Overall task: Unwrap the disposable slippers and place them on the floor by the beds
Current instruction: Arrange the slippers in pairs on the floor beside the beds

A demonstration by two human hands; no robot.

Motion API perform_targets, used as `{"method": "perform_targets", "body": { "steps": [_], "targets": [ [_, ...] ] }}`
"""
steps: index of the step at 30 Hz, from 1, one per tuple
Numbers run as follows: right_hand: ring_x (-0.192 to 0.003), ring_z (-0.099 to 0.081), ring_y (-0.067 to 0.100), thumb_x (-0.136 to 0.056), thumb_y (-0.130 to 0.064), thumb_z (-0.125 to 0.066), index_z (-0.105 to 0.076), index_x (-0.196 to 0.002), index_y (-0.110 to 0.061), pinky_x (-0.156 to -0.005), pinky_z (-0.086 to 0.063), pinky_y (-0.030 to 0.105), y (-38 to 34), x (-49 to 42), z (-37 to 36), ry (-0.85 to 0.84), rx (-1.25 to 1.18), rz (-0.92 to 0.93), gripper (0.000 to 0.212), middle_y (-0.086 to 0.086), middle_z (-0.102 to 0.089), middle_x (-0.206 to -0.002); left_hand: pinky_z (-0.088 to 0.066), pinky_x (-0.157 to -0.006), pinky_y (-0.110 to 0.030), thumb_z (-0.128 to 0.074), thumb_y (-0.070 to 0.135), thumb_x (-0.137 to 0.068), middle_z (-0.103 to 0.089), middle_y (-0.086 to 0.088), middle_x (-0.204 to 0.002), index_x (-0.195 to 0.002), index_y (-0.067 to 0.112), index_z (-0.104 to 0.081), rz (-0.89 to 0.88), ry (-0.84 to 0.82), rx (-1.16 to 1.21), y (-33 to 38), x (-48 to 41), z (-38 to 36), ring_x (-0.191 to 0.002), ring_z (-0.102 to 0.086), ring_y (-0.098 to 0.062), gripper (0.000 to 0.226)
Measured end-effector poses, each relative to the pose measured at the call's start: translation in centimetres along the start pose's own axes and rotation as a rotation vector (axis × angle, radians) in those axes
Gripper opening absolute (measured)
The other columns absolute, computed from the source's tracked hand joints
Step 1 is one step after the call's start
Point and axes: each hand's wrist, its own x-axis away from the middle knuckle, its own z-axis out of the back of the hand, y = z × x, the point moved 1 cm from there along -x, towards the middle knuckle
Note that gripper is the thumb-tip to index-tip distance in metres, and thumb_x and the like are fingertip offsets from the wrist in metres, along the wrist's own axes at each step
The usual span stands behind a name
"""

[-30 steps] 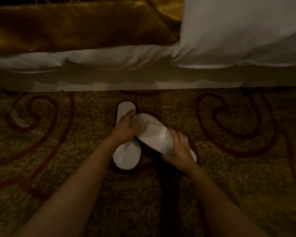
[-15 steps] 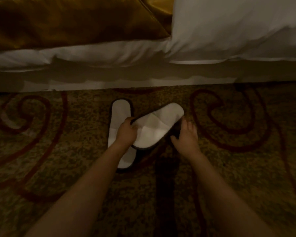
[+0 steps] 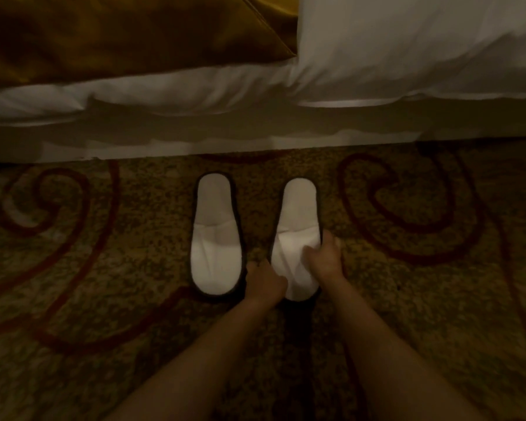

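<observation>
- Since half a second ago the right-hand white cloth slipper with a dark sole edge has swung from lying crosswise to lying parallel beside the left-hand white slipper; both rest on the swirl-patterned carpet, near the white-sheeted bed
- The right hand grips that slipper's outer edge; the left hand touches its inner edge, fingers curled; whether it pinches I cannot tell
- No wrapper is visible
- Risk, as I judge it: letting go unevenly could drag the light slipper askew; it would slide easily
</observation>
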Motion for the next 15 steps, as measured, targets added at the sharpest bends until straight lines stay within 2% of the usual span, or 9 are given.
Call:
{"method": "perform_targets", "body": {
  "steps": [2, 6, 11, 15],
  "targets": [
    [-0.132, -0.034, 0.033, -0.088, -0.015, -0.054, -0.027, -0.144, -0.007, -0.110, -0.031, 0.039, -0.2, 0.0, -0.1, 0.019, 0.020, 0.035, 0.062, 0.018, -0.032, -0.145, -0.037, -0.110, -0.038, -0.048, 0.012, -0.088, -0.034, -0.020, -0.144, -0.142, 0.002, -0.029, -0.024, -0.015, 0.002, 0.1, -0.2, 0.4, -0.128, -0.040, -0.032, 0.059],
    [-0.134, -0.030, 0.034, -0.089, -0.019, -0.056, -0.024, -0.145, -0.008, -0.110, -0.025, 0.036, -0.3, 0.1, -0.2, 0.028, 0.070, 0.094, 0.066, 0.017, -0.032, -0.146, -0.031, -0.110, -0.031, -0.047, 0.016, -0.089, -0.024, -0.016, -0.149, -0.146, 0.007, -0.022, -0.038, -0.014, -0.033, 0.2, -0.6, 0.4, -0.133, -0.031, -0.030, 0.063],
    [-0.136, -0.029, 0.030, -0.089, -0.021, -0.056, -0.023, -0.145, -0.006, -0.110, -0.017, 0.028, -0.3, -0.1, -0.6, 0.027, 0.141, 0.175, 0.066, 0.015, -0.033, -0.148, -0.035, -0.106, -0.033, -0.045, 0.023, -0.090, -0.034, -0.016, -0.141, -0.135, 0.010, -0.041, -0.071, -0.002, -0.003, 0.4, -1.0, -0.3, -0.124, -0.039, -0.029, 0.047],
    [-0.138, -0.027, 0.027, -0.091, -0.026, -0.053, -0.020, -0.146, -0.006, -0.112, -0.014, 0.029, 0.0, -0.2, -0.7, 0.020, 0.207, 0.195, 0.066, 0.012, -0.029, -0.152, -0.032, -0.107, -0.031, -0.044, 0.020, -0.091, -0.029, -0.014, -0.146, -0.141, 0.013, -0.034, -0.081, 0.002, 0.015, 0.3, -1.2, -0.6, -0.129, -0.035, -0.030, 0.051]
  ]
}}
